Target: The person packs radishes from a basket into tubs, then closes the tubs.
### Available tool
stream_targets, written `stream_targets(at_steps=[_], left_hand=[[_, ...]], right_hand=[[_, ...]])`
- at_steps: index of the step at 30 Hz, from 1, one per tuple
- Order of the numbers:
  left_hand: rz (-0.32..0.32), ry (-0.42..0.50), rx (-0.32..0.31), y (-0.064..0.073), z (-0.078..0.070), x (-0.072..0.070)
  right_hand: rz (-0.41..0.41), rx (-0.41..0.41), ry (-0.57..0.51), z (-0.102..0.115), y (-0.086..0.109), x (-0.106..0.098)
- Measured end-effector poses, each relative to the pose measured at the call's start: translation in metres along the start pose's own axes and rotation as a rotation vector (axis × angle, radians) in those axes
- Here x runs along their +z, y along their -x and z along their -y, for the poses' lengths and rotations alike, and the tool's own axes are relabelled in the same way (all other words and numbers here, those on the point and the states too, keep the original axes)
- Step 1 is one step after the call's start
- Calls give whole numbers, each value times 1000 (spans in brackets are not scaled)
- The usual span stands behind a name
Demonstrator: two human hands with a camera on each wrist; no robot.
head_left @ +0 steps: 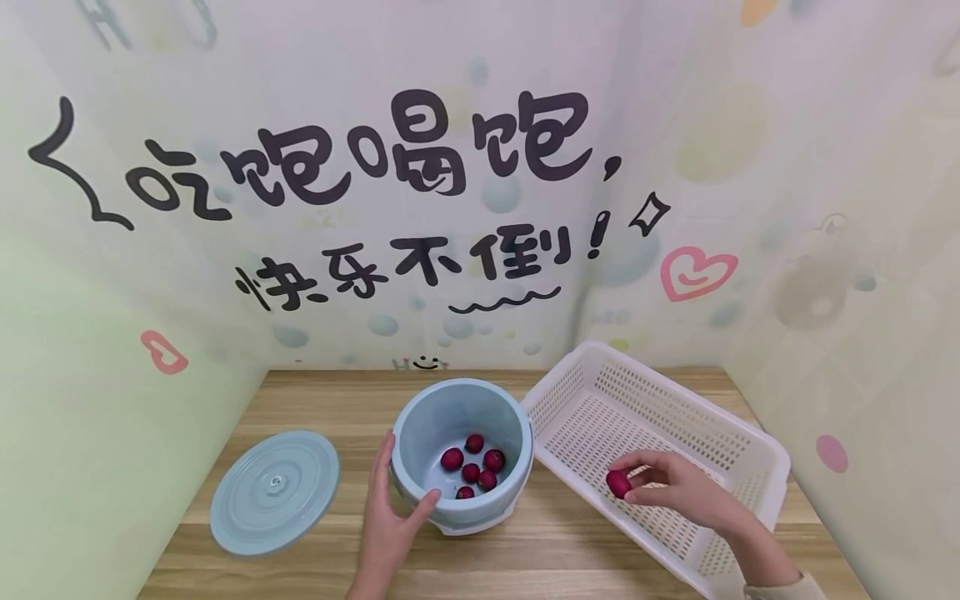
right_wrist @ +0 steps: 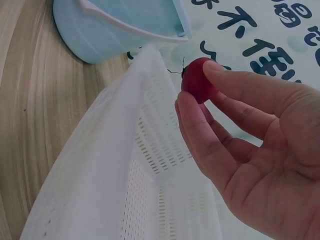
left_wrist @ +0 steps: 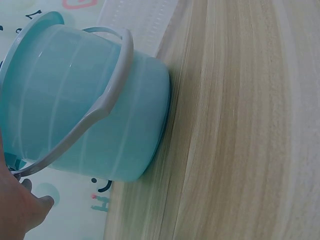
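Observation:
A light-blue bucket (head_left: 462, 510) stands on the table with several red radishes (head_left: 452, 459) at its bottom. My left hand (head_left: 390, 517) rests against its left side, fingers straight along the wall and the thumb near the front rim. The left wrist view shows the hand (left_wrist: 22, 207) beside the bucket's pale carrying handle (left_wrist: 105, 102). To the right, my right hand (head_left: 678, 492) holds one round radish (head_left: 618, 483) over a white perforated basket (head_left: 570, 454). In the right wrist view, thumb and fingertips pinch that radish (right_wrist: 198, 80), its thin root sticking out.
A round light-blue lid (head_left: 255, 508) with a small centre knob lies on the wood-grain table (head_left: 315, 567), left of the bucket. The basket's raised rim (head_left: 675, 392) runs close by the bucket. A printed cloth wall (head_left: 480, 250) bounds the table behind and at both sides.

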State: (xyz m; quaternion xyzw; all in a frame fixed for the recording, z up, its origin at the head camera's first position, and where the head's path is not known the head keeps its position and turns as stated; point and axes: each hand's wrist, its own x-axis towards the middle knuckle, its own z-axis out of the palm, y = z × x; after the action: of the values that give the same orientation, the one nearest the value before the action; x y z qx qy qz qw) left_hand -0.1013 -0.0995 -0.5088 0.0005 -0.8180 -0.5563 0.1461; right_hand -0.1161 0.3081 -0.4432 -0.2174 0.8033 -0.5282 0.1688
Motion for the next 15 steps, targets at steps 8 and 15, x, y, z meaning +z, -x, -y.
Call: stream_targets(at_steps=[8, 15], left_hand=[[1, -1, -4, 0, 0, -1], [2, -4, -5, 0, 0, -1]], right_hand=[[-25, 25, 12, 4, -8, 5], [-54, -6, 14, 11, -17, 12]])
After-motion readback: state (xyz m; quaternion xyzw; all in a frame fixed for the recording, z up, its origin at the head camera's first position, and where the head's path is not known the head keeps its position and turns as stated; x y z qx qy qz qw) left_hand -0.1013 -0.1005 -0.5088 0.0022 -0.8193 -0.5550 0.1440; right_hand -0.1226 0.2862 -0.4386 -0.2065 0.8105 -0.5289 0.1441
